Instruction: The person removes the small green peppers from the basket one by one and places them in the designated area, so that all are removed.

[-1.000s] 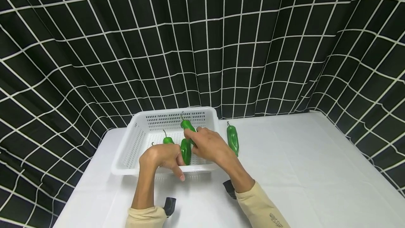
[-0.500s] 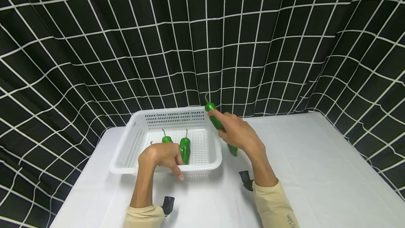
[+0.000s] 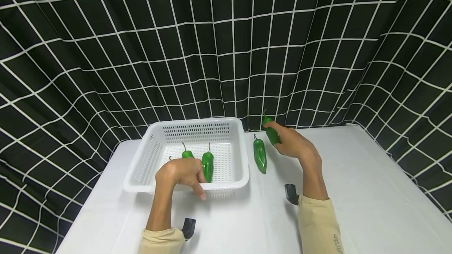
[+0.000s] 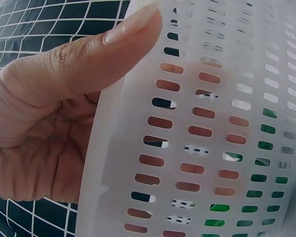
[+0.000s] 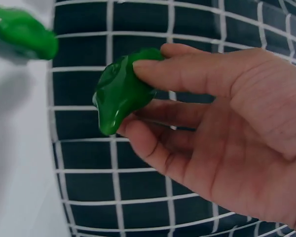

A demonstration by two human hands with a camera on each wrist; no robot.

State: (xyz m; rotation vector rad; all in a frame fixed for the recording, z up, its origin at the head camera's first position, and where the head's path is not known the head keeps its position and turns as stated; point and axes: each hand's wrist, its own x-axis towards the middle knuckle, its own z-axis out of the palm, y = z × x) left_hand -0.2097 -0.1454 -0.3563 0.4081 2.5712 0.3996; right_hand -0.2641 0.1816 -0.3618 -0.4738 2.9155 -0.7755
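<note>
My right hand (image 3: pixel 294 142) holds a green chili pepper (image 3: pixel 272 132) between thumb and fingers, right of the basket and over the far part of the table. In the right wrist view the same pepper (image 5: pixel 123 89) shows its tip toward the camera. My left hand (image 3: pixel 183 173) grips the near rim of a white plastic basket (image 3: pixel 240 185). Its thumb (image 4: pixel 133 34) lies outside the wall, and the fingers show through the slots from inside. In the basket lie a pepper (image 3: pixel 207 166) beside the fingers and another (image 3: pixel 188 154) partly hidden by the hand; a further stem shows at left.
One more green chili pepper (image 3: pixel 260 155) lies on the white table (image 3: pixel 353 191) just right of the basket. A black curtain with a white grid (image 3: pixel 226 50) hangs behind the table and along both sides.
My right hand has lifted a pepper out of the basket and carried it right, past the pepper on the table. My left hand has stayed on the basket rim.
</note>
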